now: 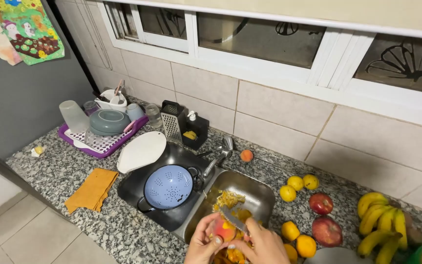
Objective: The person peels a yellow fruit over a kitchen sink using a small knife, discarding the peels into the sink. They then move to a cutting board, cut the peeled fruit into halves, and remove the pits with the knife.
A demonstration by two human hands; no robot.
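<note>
My left hand (202,242) holds a small orange-pink fruit (222,229) over the right sink basin (257,195). A knife (233,217) is in my right hand (264,244), its blade resting against the fruit. Orange peelings and scraps (229,199) lie in the basin below, and more show under my hands at the frame's bottom edge.
A blue colander (168,187) sits in the left basin beside a white cutting board (141,151) and the tap (219,157). Several yellow citrus fruits (296,183), two red apples (321,203) and bananas (382,220) lie on the right counter. A purple dish rack (101,142), a box grater (173,121) and an orange cloth (93,189) are on the left.
</note>
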